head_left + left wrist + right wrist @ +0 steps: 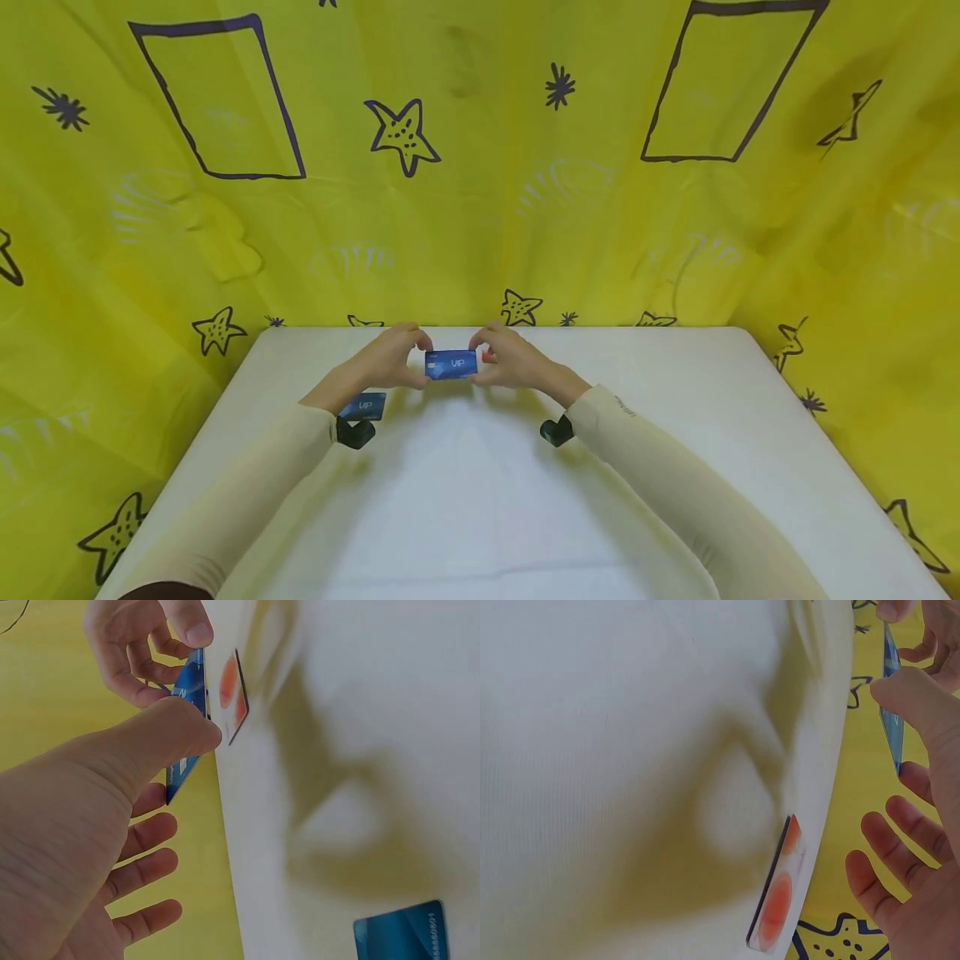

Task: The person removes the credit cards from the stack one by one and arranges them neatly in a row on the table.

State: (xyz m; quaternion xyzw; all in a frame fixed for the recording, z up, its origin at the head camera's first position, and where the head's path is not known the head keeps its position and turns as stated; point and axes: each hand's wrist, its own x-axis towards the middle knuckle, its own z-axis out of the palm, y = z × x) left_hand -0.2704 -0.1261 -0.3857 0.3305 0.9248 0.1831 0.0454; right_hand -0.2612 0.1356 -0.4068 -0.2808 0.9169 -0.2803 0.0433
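A blue card marked VIP (451, 364) is held up between both hands over the far part of the white table (465, 483). My left hand (390, 357) pinches its left end between thumb and fingertips. At the opposite end, my right hand (512, 357) pinches it the same way. In the left wrist view the card (187, 697) appears nearly edge-on, with the left thumb across it and the other fingers spread. The right wrist view shows the card (892, 735) between the right thumb and index finger.
A second blue VIP card (365, 406) lies on the table below the left wrist, partly hidden by it. Behind the right hand is a white card with orange-red patches (774, 900), close to the far table edge. A yellow patterned curtain (465, 208) surrounds the table's back and sides.
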